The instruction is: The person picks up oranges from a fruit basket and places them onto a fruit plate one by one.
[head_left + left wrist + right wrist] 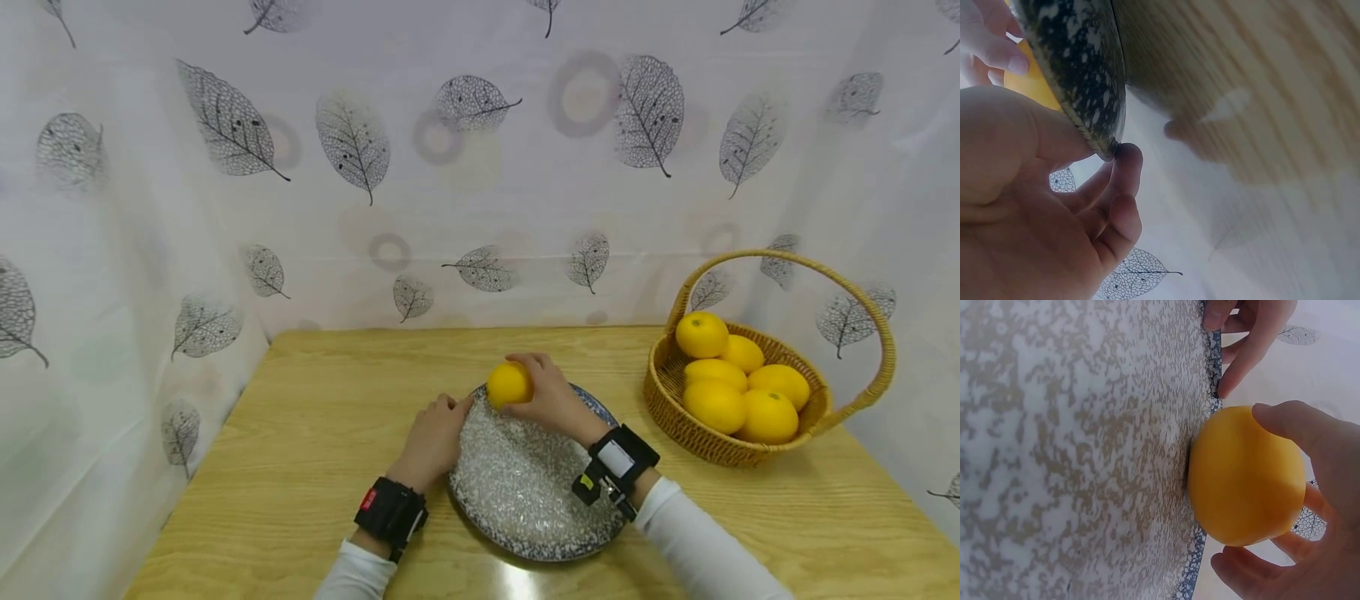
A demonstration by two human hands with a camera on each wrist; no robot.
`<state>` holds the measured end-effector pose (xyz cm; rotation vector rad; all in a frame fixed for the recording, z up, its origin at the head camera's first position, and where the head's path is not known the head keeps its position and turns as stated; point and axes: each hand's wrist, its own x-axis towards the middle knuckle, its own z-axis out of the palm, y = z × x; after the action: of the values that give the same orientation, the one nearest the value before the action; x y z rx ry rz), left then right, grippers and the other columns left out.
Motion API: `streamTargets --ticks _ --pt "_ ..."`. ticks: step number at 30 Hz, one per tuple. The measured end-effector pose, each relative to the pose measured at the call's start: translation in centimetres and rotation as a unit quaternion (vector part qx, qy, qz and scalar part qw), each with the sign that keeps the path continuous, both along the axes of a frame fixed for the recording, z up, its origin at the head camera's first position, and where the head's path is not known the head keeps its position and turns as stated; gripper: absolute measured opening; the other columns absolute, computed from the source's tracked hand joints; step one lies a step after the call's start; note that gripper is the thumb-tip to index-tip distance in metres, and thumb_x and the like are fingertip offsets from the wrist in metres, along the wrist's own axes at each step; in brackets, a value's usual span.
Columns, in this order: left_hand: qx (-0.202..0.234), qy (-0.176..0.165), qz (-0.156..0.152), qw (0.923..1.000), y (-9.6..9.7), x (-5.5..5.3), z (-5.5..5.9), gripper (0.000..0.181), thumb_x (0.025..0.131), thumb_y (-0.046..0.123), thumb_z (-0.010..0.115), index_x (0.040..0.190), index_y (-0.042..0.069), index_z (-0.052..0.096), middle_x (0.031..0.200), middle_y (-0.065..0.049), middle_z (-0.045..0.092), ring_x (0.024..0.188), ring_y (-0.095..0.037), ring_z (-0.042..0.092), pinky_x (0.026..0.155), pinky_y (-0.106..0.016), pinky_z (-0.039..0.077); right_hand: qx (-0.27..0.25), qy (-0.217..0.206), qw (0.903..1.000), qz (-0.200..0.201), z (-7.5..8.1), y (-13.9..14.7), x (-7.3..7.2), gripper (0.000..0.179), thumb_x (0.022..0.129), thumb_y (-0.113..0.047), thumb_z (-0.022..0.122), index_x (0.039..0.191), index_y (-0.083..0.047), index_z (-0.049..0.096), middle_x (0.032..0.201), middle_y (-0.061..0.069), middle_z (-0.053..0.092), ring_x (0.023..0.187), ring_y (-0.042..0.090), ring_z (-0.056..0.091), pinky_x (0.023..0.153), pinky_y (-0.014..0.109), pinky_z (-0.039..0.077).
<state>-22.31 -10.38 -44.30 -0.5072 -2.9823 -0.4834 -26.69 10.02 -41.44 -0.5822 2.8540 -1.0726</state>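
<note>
My right hand [553,402] holds an orange [508,386] between thumb and fingers, over the far rim of a round speckled grey plate [536,487] with a dark blue edge. In the right wrist view the underside of the orange [1247,478] sits right at the plate's surface, just inside the rim. My left hand [433,442] pinches the plate's far left edge. From the left wrist view, the thumb lies on one face of the plate [1082,59] and a fingertip on the other. Behind that rim, the orange is partly hidden.
On the right of the wooden table [345,375] stands a wicker basket [693,437] with a tall arched handle, holding several oranges [715,406]. A white curtain [480,200] with leaf prints hangs behind the table and along its sides.
</note>
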Motion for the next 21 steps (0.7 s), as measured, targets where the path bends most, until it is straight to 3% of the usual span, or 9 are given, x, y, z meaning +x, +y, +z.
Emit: streamTargets --ticks 21 --pt "0.012 -0.024 0.005 0.9996 -0.01 0.02 0.28 0.055 0.088 -0.011 0.053 0.140 0.006 0.053 0.110 -0.022 0.060 0.092 -0.031 0.057 0.080 -0.046 0.052 0.014 0.003 0.9999 0.006 0.17 -0.24 0.05 0.078 0.079 -0.024 0.078 0.147 -0.015 0.041 0.147 0.026 0.037 0.125 0.043 0.043 0.096 0.062 0.050"
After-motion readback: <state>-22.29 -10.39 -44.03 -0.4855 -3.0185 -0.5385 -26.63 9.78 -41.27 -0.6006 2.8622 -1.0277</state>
